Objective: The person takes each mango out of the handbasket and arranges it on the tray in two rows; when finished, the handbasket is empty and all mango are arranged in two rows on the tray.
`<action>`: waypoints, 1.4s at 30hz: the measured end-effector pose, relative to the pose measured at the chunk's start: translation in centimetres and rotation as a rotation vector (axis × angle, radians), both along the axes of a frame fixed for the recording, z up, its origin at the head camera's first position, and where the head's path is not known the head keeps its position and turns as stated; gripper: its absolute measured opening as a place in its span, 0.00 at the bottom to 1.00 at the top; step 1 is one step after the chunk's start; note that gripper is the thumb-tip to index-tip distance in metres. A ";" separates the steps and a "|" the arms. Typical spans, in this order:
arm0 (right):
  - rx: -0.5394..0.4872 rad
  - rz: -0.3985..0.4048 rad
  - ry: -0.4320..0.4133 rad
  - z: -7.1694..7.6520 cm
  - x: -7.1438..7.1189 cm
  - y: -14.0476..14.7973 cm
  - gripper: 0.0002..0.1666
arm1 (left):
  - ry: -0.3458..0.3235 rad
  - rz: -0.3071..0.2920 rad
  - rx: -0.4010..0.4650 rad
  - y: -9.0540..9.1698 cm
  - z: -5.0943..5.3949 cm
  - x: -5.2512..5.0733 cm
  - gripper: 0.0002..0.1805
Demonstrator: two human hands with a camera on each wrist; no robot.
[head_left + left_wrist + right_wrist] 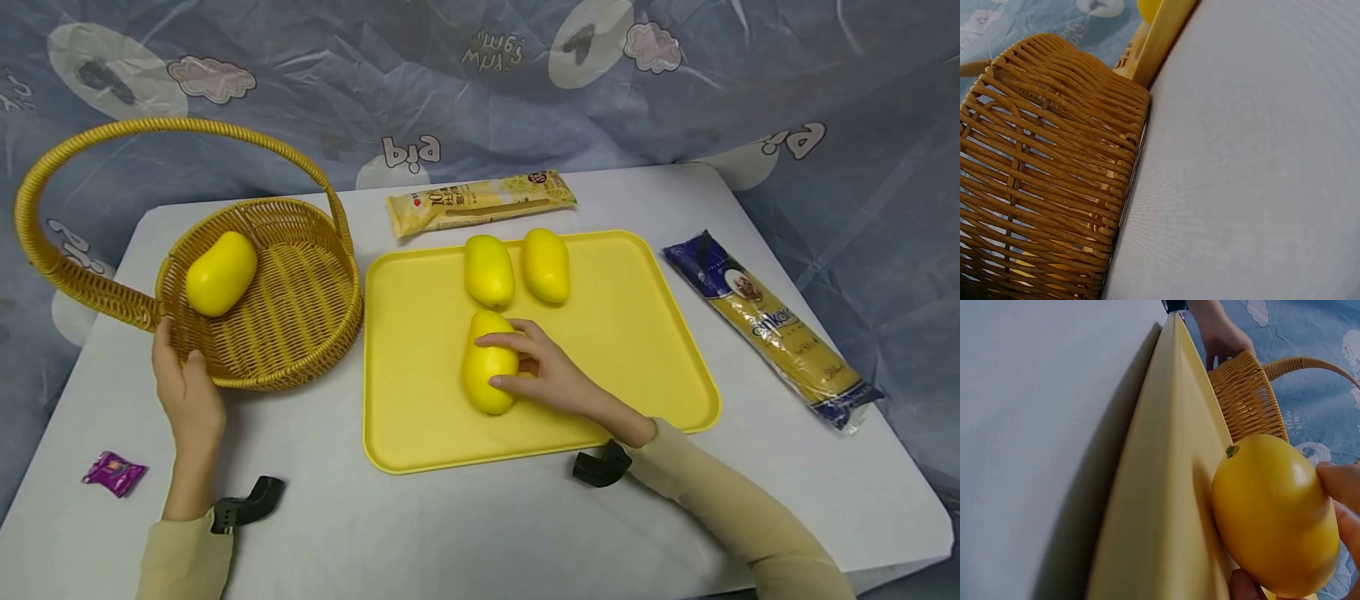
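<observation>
The right hand [551, 371] has its grip on a yellow mango [486, 367], thumb on the near side and index finger across the narrower far part, a spread that probably stops the smooth, rounded fruit from rolling; whether it touches the yellow tray [600, 358] beneath is hard to tell. The left hand [193, 408] touches the near left side of the wicker basket [285, 292], just beside one foot of its tall handle [187, 125], seemingly to steady it; whether that grip curls round the rim cannot be told. A mango inside the basket [222, 275] leans against its left wall, and two more mangoes, a left one [489, 271] and a right one [546, 267], lie side by side at the far edge of the tray, whose raised lip would likely contain them. On the white worktop [480, 525], a yellow packet [480, 204] lies beyond the tray, printed with "10" and Chinese characters too small to read surely. Right of the tray, a blue-and-yellow packet [776, 333] bears a brand that looks like "ankara" under the glare. The near left purple wrapper [114, 473] has no readable print, and the backdrop cloth [300, 92] carries cartoon lettering, upside down.
</observation>
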State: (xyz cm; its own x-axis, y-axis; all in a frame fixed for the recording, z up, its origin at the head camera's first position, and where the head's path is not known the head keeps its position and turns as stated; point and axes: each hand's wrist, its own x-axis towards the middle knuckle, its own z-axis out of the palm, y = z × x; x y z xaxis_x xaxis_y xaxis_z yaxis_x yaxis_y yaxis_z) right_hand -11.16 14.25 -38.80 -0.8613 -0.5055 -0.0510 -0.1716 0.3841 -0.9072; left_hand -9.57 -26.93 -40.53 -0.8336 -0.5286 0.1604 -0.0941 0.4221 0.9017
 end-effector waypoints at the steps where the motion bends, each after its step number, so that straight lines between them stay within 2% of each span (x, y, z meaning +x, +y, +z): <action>1: 0.010 -0.003 -0.002 0.0 0.0 0.1 0.28 | -0.001 0.000 0.000 0.0 0.0 0.0 0.30; 12: 0.118 -0.016 0.086 -0.1 0.1 1.0 0.28 | -0.002 0.002 -0.007 -0.1 0.0 -0.1 0.30; 21: 0.138 -0.030 0.054 -0.1 0.1 1.7 0.30 | 0.008 0.002 -0.001 -0.2 -0.1 -0.1 0.30; 30: 0.128 -0.003 0.015 0.2 0.4 2.1 0.30 | 0.018 -0.002 -0.007 -0.2 -0.1 -0.1 0.30; 42: 0.102 -0.004 0.037 0.1 0.2 2.1 0.31 | 0.022 0.002 -0.007 -0.1 -0.1 -0.1 0.30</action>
